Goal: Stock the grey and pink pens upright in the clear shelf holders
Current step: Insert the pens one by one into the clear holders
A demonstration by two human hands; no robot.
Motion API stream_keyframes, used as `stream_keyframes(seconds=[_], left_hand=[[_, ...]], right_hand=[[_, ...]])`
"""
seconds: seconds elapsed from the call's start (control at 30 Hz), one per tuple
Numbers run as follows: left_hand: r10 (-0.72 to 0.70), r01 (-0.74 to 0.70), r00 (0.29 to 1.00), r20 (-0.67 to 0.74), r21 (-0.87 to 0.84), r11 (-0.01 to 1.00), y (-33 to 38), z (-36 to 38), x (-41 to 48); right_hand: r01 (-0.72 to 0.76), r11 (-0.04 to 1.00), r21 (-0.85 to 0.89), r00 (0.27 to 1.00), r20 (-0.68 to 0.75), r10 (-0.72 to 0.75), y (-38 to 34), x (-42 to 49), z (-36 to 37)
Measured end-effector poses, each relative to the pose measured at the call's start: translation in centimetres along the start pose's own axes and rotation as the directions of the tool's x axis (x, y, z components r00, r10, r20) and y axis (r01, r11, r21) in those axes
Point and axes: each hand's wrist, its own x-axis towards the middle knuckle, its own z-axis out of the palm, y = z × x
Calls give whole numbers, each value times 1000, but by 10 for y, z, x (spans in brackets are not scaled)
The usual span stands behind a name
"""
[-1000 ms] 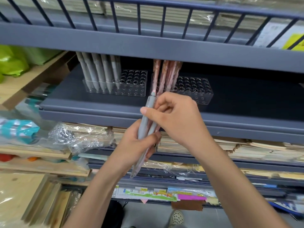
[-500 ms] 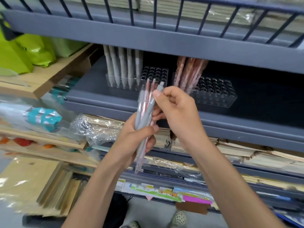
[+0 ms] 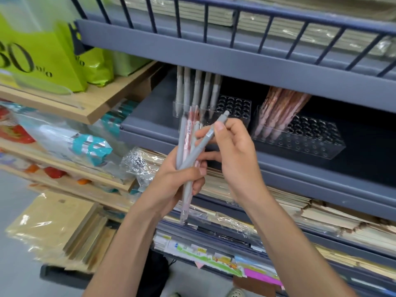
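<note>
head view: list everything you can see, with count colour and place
left holder: one, clear, on the middle shelf
right holder: one, clear, same shelf, to the right
standing grey pens: about five, grey, upright in the left holder's left end
standing pink pens: a cluster, pink, leaning in the right holder's left end
shelf unit: one, blue-grey, several levels
green bags: at least two, lime green, top left
wrapped paper stacks: many, beige, lower shelves
pen bundle: several, grey and pink, in the left hand
single grey pen: one, grey, angled out of the bundle
left hand: grips the pen bundle
right hand: pinches the single grey pen
</note>
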Motion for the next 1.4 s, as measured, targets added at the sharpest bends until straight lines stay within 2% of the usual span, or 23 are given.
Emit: stream_keyframes(seconds=[0.27, 0.43, 0.57, 0.7, 0.83, 0.87, 0.97, 1.1, 1.23, 1.3, 1.4], left_hand=[[4, -4, 1000, -6, -53, 999, -2, -3, 3], [8, -7, 999, -49, 14, 1000, 1, 2, 3], [20, -15, 998, -54, 98, 995, 4, 5, 2], [15, -3, 996, -93, 128, 992, 5, 4, 0], [14, 0, 990, -139, 105, 994, 8, -7, 0], [13, 1, 989, -146, 95, 995, 9, -11, 0], [6, 6, 985, -173, 66, 998, 14, -23, -2], [-6, 13, 976, -218, 32, 999, 17, -33, -5], [2, 6, 974, -225, 31, 1000, 21, -37, -6], [4, 2, 975, -221, 28, 1000, 21, -40, -7], [-4, 8, 977, -213, 18, 1000, 22, -41, -9]], right_hand=[[47, 997, 61, 996, -80, -42, 3, 5, 6], [51, 992, 118, 983, -180, -29, 6, 7, 11], [18, 971, 240, 957, -286, 53, -1, 17, 13], [-10, 982, 191, 940, -333, 75, -8, 28, 11], [3, 981, 194, 884, -460, 88, -10, 35, 1], [11, 985, 173, 870, -488, 76, -11, 36, -2], [17, 999, -29, 846, -532, -30, -9, 40, -5], [91, 984, -151, 865, -477, -153, -12, 42, -6], [167, 981, -102, 895, -402, -194, -15, 45, -8], [216, 973, -83, 881, -414, -231, -15, 47, -9], [264, 954, -141, 847, -439, -299, -13, 50, -11]])
